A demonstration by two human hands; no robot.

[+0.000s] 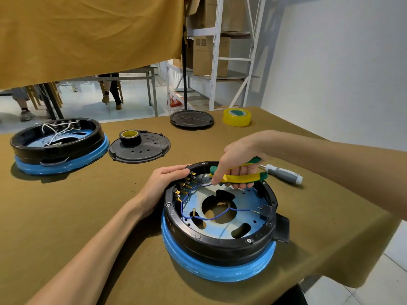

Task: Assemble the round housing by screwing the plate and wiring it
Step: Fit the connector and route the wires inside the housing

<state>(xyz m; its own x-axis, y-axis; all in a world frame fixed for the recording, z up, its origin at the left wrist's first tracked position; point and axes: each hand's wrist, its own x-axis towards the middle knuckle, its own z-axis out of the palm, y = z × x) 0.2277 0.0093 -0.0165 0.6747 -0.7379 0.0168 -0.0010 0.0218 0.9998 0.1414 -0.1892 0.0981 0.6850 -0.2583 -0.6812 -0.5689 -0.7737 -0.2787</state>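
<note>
Right hand (233, 164) grips the yellow-and-green-handled pliers (241, 176), fingers curled round both handles, nose directed down into the housing's far side. Left hand (164, 183) rests against the rim at the left, fingers extended, holding nothing. The round black plastic housing (220, 243) on its blue-wrapped base sits near the table's front edge; inside lies the pale perforated metal plate (248, 208), crossed by thin blue wires (211, 217) running to brass terminals (left inner wall). A grey-handled screwdriver (283, 173) lies just beyond. Farther back on the olive-covered table (88, 205): a second housing (57, 144), a black perforated lid (145, 148) carrying a tape roll, yellow tape (236, 116).
</note>
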